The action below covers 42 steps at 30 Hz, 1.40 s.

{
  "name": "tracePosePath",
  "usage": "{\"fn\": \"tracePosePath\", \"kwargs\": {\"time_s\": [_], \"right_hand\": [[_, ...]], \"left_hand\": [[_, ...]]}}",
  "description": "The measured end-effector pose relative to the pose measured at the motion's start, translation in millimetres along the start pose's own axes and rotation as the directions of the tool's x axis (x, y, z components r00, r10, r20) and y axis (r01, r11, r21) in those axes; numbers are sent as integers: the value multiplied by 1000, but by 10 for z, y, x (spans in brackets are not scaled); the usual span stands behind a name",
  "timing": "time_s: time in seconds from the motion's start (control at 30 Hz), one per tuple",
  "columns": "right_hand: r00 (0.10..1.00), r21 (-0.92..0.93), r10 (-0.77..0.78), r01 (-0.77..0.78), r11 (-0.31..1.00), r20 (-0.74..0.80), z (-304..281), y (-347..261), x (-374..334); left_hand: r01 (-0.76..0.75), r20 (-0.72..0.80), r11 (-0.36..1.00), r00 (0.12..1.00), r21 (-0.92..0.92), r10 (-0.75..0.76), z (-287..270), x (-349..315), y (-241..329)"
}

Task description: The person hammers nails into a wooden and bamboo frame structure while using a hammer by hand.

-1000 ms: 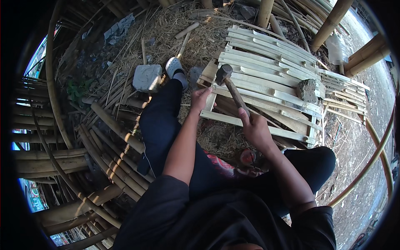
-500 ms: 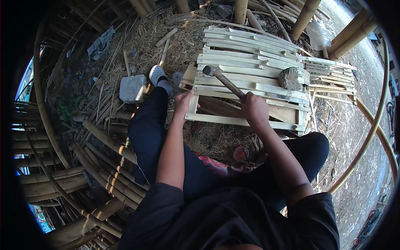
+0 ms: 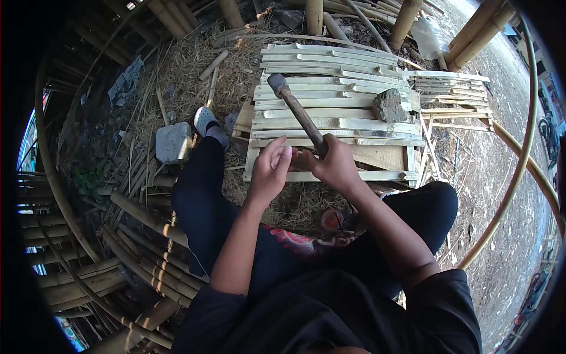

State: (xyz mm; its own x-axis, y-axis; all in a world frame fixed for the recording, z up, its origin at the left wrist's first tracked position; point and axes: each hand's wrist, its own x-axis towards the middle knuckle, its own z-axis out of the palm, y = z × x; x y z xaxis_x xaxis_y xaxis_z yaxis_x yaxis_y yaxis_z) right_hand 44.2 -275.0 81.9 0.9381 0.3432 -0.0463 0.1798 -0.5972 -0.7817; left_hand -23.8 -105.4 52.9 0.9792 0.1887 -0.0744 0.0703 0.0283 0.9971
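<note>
A hammer (image 3: 302, 118) with a dark metal head and a wooden handle is gripped in my right hand (image 3: 337, 168), its head up and to the left. My left hand (image 3: 270, 174) is beside it with fingers curled and thumb raised; anything small inside is too hidden to make out. The right thumb and forefinger reach toward the left fingers. Both hands are over the near edge of a panel of pale bamboo slats (image 3: 330, 112), laid side by side across a frame. A rough stone block (image 3: 389, 106) rests on the panel's right side.
A smaller slatted piece (image 3: 451, 97) lies to the right of the panel. A pale concrete block (image 3: 174, 143) sits near my shoe (image 3: 204, 120). Bamboo poles (image 3: 150, 218) are stacked at left, and a reddish round container (image 3: 332, 219) is between my legs. Bamboo posts (image 3: 407, 23) stand behind.
My left hand has let go of the panel's left edge and moved over toward my right hand. The right hand, still holding the hammer, has come closer to the left. The view has shifted slightly.
</note>
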Motion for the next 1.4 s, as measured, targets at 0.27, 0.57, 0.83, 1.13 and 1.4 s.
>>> {"fn": "tracePosePath", "kwargs": {"time_s": [0.27,0.57,0.83,1.13,1.4], "right_hand": [[856,274,-441,371,887,269,-312,-6,-48],[884,-504,104,-353,788,-455,-949,1296,988],[798,-292,194,-418,860,-570,-1218,1078,814],[789,-238,173,-374,896,-589,-978,969,-69],[794,-227,43,-225,948,-607,-221,1049,-2]], "left_hand": [[52,84,931,996,-362,-23,386,74,-117],[251,56,769,961,-587,-271,167,60,-111],[244,93,839,969,-485,-228,132,5,-50],[206,177,850,975,-484,-135,311,-7,76],[176,166,831,981,-527,-103,354,2,87]]}}
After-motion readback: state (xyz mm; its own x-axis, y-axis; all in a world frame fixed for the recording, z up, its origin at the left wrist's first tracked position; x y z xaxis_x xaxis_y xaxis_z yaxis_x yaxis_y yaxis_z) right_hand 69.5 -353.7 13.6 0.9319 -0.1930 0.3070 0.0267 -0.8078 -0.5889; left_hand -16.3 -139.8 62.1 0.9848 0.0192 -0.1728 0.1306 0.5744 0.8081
